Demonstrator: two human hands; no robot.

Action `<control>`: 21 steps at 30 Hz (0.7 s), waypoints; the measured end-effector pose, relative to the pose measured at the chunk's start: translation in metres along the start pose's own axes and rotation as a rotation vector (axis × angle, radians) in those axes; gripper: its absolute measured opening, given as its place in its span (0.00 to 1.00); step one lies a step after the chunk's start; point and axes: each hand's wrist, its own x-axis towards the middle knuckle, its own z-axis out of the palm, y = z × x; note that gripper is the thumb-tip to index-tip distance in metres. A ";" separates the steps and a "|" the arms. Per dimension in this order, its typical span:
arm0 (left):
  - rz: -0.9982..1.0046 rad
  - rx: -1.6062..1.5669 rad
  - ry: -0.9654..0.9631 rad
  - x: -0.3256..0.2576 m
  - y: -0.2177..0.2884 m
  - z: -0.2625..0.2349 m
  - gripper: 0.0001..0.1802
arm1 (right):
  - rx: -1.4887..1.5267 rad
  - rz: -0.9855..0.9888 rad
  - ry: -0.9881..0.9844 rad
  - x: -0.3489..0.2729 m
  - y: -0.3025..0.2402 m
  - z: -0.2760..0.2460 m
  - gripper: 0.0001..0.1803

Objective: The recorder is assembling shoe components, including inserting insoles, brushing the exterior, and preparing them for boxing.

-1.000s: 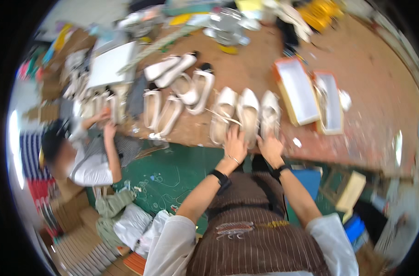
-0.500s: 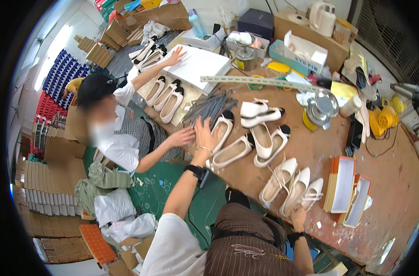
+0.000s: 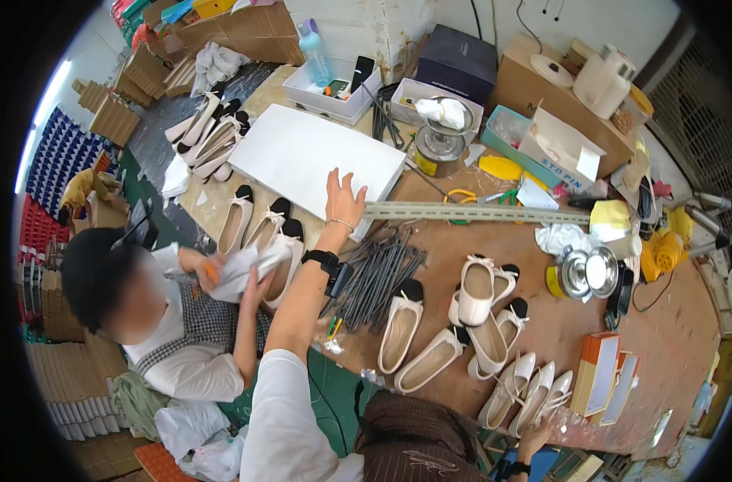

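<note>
My left hand (image 3: 346,199) reaches far across the table, fingers spread and holding nothing, at the near edge of a flat white box (image 3: 301,153). Under my left forearm lies a pile of thin dark grey strips (image 3: 374,277). My right hand (image 3: 534,438) is low at the table's front edge, against the ends of several white pointed flats with bows (image 3: 512,390); its fingers are partly hidden. Between my hands stand cream flats with black toes, including one single shoe (image 3: 400,325), another lying slanted (image 3: 432,360), and a stacked group (image 3: 478,289).
At left a co-worker (image 3: 181,305) holds white paper beside more black-toed flats (image 3: 236,217). A slotted metal bar (image 3: 478,212) crosses the table. Open tins (image 3: 574,273) stand at right, near orange-and-white shoe boxes (image 3: 600,373). A white tray (image 3: 334,92) and a teal box (image 3: 506,128) line the back.
My left hand has moved from beside the black-toed shoes and strips up to the white box. The co-worker's hands have left the box and table and now hold white paper. The view has shifted.
</note>
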 end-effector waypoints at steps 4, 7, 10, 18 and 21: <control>-0.101 0.299 0.084 0.069 -0.082 0.019 0.41 | 0.023 0.002 -0.004 -0.013 -0.005 0.008 0.13; -0.434 0.547 0.031 0.086 -0.142 0.020 0.50 | -0.017 0.225 -0.259 -0.017 -0.020 -0.008 0.17; -0.404 0.512 0.086 0.084 -0.150 0.037 0.48 | -0.209 0.226 -0.372 -0.020 -0.023 -0.013 0.18; -0.096 0.132 0.274 0.069 -0.142 0.034 0.15 | -0.018 -0.125 -0.459 -0.010 -0.050 0.008 0.13; -0.067 0.113 0.446 0.071 -0.112 -0.003 0.13 | 0.178 -0.164 -0.493 -0.002 -0.123 -0.016 0.14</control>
